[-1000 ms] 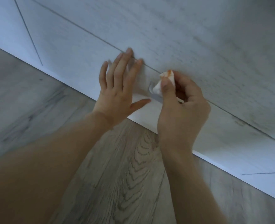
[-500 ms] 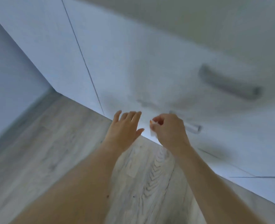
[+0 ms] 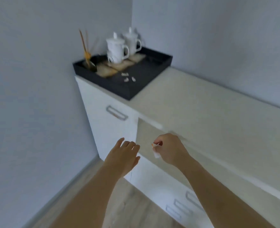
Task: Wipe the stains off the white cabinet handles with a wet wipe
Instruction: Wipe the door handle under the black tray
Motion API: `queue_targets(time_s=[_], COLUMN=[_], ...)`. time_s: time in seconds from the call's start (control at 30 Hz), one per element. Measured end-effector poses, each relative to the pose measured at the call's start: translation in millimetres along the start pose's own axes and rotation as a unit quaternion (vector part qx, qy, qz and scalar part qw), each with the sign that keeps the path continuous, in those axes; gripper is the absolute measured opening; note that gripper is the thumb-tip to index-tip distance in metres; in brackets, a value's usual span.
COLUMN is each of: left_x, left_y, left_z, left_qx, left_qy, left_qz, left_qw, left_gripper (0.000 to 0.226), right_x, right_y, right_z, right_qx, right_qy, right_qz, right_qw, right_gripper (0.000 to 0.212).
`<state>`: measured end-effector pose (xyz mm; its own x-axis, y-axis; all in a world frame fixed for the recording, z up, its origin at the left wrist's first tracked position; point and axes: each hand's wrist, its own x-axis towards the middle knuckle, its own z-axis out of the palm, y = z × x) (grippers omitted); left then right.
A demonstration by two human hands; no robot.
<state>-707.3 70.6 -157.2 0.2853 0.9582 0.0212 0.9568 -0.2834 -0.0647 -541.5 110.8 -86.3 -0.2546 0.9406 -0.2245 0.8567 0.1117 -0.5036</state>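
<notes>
Right hand (image 3: 169, 149), fingers curled, pinching stained wet wipe (image 3: 155, 150); left hand (image 3: 124, 155) free, fingers loosely extended — upper cabinet handle (image 3: 117, 113) up-left, apparently stained: refold to clean face, brace door, rub along bar.

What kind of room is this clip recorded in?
Probably a tea or pantry corner of a home or office: a low white cabinet with metal handles, a black tray on its beige countertop holding two white lidded mugs, wood-look floor.
</notes>
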Motion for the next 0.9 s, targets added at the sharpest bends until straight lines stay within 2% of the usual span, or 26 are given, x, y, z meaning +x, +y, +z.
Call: queue_targets(time_s=[0.17, 0.33, 0.6, 0.9], left_x=[9.3, 32.6, 82.2, 85.8], left_y=[-76.7, -121.0, -154.9, -170.3], left_z=[-63.7, -70.8, -39.7, -6.7], left_qx=[0.005, 0.023, 0.011, -0.026], left_qy=[0.052, 0.006, -0.043, 0.016], left_qz=[-0.021, -0.035, -0.031, -0.016], left_qw=[0.998, 0.999, 0.999, 0.999], left_gripper=[0.053, 0.062, 0.081, 0.091], right_x=[21.7, 47.0, 96.6, 134.1], right_y=[-73.4, -108.8, -127.5, -129.5], right_z=[-51.6, -55.9, -36.2, -17.1], right_qx=[0.003, 0.022, 0.013, 0.041], right_qy=[0.074, 0.124, 0.115, 0.096], right_qz=[-0.039, -0.043, -0.036, -0.033], right_qw=[0.996, 0.991, 0.993, 0.994], right_gripper=[0.015, 0.016, 0.019, 0.016])
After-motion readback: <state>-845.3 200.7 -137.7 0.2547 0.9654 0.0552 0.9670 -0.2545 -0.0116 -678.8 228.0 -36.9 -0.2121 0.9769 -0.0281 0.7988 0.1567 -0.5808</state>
